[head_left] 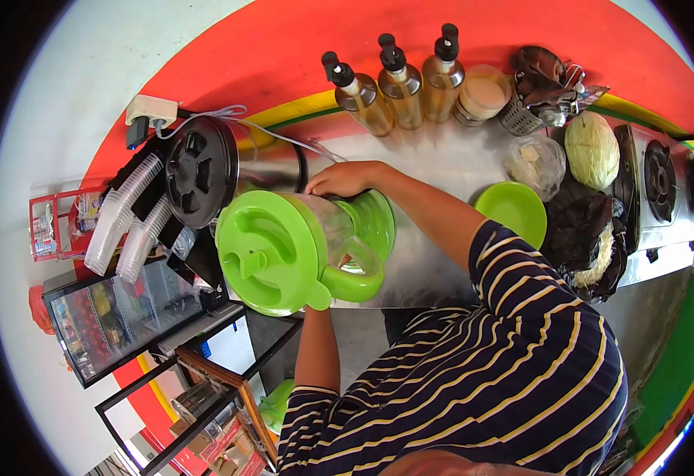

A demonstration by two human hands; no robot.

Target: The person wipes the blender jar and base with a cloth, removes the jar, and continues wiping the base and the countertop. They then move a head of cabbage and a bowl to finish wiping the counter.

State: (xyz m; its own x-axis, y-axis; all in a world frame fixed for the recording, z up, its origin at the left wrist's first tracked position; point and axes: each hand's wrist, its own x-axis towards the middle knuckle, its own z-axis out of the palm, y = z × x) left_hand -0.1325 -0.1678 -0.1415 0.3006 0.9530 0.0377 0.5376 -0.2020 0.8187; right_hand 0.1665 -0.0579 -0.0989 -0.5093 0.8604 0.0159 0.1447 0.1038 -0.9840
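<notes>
A large clear pitcher (327, 216) with a bright green lid, handle and base is at the left part of the steel counter. Its lid (261, 252) points toward the camera and the left; I cannot tell whether the base rests on the counter. My right hand (345, 179) grips the far side of the body with curled fingers, their tips partly hidden. From below, my left forearm reaches up to the near side and passes behind the lid, which hides that hand and its fingers.
Beside the pitcher stands a steel pot with a black lid (197, 170), near stacked plastic cups (123, 218). Pump bottles (401, 95) line the wall. Rightward are a green bowl (512, 213), a pale melon (592, 151), a black bag (575, 230) and a stove (660, 182).
</notes>
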